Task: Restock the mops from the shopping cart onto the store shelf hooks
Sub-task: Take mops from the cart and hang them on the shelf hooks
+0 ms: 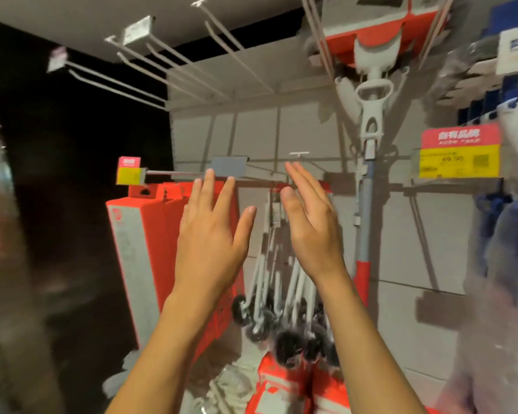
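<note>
Both my hands are raised in front of the shelf, fingers apart and holding nothing. My left hand [210, 231] is in front of several red and grey boxes [150, 249] that hang from a hook. My right hand [310, 219] is edge-on, just right of it, below a bare hook [299, 153]. A white and red mop [368, 121] hangs upright at the upper right, its grey handle with a red grip running down the back panel. Several long bare hooks [150, 70] jut out at the upper left. The shopping cart is out of view.
Wheeled white-framed items [281, 309] hang behind my right forearm. Red packages [284, 383] and white mop yarn [231, 386] lie at the bottom. A red and yellow price tag [459, 155] sits at the right, with blue items [503, 249] hanging beyond it. The left side is dark and blurred.
</note>
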A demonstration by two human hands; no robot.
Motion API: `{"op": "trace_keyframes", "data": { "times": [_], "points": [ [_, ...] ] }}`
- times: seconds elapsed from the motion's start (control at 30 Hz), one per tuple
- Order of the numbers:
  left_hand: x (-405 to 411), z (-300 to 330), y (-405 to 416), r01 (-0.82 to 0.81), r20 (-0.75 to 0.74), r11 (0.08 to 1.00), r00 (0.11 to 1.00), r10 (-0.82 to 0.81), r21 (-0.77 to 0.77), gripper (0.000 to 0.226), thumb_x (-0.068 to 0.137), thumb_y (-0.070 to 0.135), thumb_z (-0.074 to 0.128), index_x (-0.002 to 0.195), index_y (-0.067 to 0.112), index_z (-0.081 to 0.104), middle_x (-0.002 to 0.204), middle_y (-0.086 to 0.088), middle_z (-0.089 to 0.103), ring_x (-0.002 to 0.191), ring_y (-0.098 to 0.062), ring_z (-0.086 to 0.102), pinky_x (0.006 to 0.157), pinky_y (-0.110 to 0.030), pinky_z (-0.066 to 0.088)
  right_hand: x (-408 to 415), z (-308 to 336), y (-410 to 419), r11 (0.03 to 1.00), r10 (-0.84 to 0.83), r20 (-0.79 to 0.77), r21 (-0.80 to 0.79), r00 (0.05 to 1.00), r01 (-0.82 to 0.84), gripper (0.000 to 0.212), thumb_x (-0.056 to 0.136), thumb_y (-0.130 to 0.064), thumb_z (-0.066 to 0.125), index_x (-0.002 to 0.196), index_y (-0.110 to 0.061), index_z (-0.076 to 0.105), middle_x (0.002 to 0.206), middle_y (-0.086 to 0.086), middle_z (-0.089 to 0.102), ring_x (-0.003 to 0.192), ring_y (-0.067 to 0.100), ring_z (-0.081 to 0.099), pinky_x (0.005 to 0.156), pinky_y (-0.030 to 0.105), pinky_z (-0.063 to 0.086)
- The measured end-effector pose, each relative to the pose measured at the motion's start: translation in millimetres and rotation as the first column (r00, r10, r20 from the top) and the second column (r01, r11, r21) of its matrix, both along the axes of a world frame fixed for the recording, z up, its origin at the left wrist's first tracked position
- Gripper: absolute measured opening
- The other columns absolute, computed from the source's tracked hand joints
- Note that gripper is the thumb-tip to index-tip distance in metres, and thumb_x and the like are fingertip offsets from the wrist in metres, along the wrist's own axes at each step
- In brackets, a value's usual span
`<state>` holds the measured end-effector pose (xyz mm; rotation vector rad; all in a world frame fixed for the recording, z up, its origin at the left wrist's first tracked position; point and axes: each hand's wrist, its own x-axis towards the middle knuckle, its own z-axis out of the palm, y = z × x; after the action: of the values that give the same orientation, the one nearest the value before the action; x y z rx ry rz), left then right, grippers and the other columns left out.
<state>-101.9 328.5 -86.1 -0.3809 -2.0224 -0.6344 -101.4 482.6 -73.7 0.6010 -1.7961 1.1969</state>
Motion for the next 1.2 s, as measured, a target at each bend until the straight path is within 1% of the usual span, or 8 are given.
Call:
{"op": "trace_keyframes", "data": {
  "times": [0.1, 0.2, 0.27, 0.37, 0.47, 0.77, 0.97, 1.2],
  "points": [
    [22, -16, -34, -0.065, 0.032, 0.998, 0.997, 0.065, 0.003, 0.072, 0.096, 0.061, 0.026, 0.156, 0.022, 0.034, 0.168, -0.006, 0.016, 0.155, -0.024, 0.011, 0.123, -0.05, 0.022, 17, -13, -32, 0.995, -0.047, -0.008, 0.084, 0.999, 0.048, 0.068, 0.093, -0.059, 0.033, 0.149, -0.022, 0.045, 0.159, -0.005, 0.036, 0.147, 0.003, 0.026, 0.12, 0.019, 0.016],
    [53, -36, -80, -0.145, 0.076, 0.989, 0.987, 0.143, 0.024, 0.073, 0.095, 0.063, 0.024, 0.157, 0.024, 0.031, 0.168, -0.006, 0.014, 0.156, -0.023, 0.009, 0.123, -0.051, 0.021, 37, -32, -76, 0.983, -0.05, -0.006, 0.178, 0.999, 0.05, 0.067, 0.095, -0.057, 0.034, 0.15, -0.022, 0.043, 0.16, -0.004, 0.034, 0.149, 0.008, 0.023, 0.119, 0.013, 0.01],
    [78, -49, -111, -0.171, 0.093, 0.984, 0.982, 0.165, 0.051, 0.073, 0.095, 0.063, 0.026, 0.157, 0.025, 0.03, 0.168, -0.005, 0.014, 0.156, -0.021, 0.007, 0.124, -0.051, 0.02, 51, -45, -107, 0.978, -0.024, 0.006, 0.208, 1.0, 0.022, 0.065, 0.096, -0.057, 0.035, 0.151, -0.022, 0.043, 0.161, -0.004, 0.033, 0.15, 0.01, 0.022, 0.121, 0.019, 0.012],
    [124, -80, -174, -0.25, 0.155, 0.963, 0.96, 0.232, 0.103, 0.073, 0.095, 0.064, 0.026, 0.157, 0.027, 0.029, 0.169, 0.0, 0.01, 0.156, -0.016, 0.002, 0.125, -0.045, 0.016, 80, -72, -171, 0.973, 0.031, 0.02, 0.227, 0.999, -0.034, 0.064, 0.097, -0.055, 0.036, 0.149, -0.02, 0.046, 0.16, -0.002, 0.035, 0.149, 0.014, 0.026, 0.123, 0.032, 0.021],
    [178, -114, -238, -0.349, 0.226, 0.924, 0.923, 0.311, 0.155, 0.068, 0.097, 0.064, 0.028, 0.157, 0.031, 0.028, 0.169, 0.006, 0.007, 0.155, -0.01, 0.0, 0.124, -0.035, 0.012, 115, -102, -241, 0.968, 0.141, 0.075, 0.198, 0.987, -0.154, 0.062, 0.097, -0.055, 0.037, 0.148, -0.021, 0.047, 0.159, 0.0, 0.037, 0.148, 0.015, 0.029, 0.121, 0.035, 0.025],
    [347, -193, -401, -0.686, 0.478, 0.69, 0.697, 0.534, 0.229, 0.07, 0.093, 0.063, 0.028, 0.157, 0.035, 0.025, 0.169, 0.01, 0.004, 0.154, -0.008, -0.003, 0.118, -0.031, 0.007, 235, -198, -440, 0.832, 0.427, 0.396, 0.179, 0.813, -0.525, 0.066, 0.094, -0.064, 0.031, 0.151, -0.033, 0.039, 0.161, -0.015, 0.028, 0.149, 0.0, 0.018, 0.115, 0.023, 0.018],
    [426, -227, -476, -0.825, 0.577, 0.512, 0.545, 0.608, 0.24, 0.065, 0.098, 0.058, 0.033, 0.157, 0.03, 0.028, 0.169, 0.006, 0.005, 0.155, -0.012, -0.001, 0.121, -0.033, 0.008, 294, -237, -537, 0.688, 0.529, 0.523, 0.196, 0.668, -0.698, 0.067, 0.094, -0.065, 0.032, 0.152, -0.032, 0.039, 0.162, -0.013, 0.028, 0.149, 0.0, 0.018, 0.12, 0.029, 0.019],
    [475, -255, -545, -0.894, 0.652, 0.35, 0.445, 0.614, 0.28, 0.064, 0.1, 0.056, 0.034, 0.158, 0.029, 0.028, 0.169, 0.007, 0.005, 0.155, -0.011, -0.002, 0.124, -0.036, 0.009, 324, -266, -633, 0.535, 0.569, 0.623, 0.214, 0.536, -0.817, 0.065, 0.095, -0.065, 0.033, 0.152, -0.035, 0.038, 0.162, -0.016, 0.026, 0.149, 0.001, 0.015, 0.121, 0.035, 0.02]
  ]
}}
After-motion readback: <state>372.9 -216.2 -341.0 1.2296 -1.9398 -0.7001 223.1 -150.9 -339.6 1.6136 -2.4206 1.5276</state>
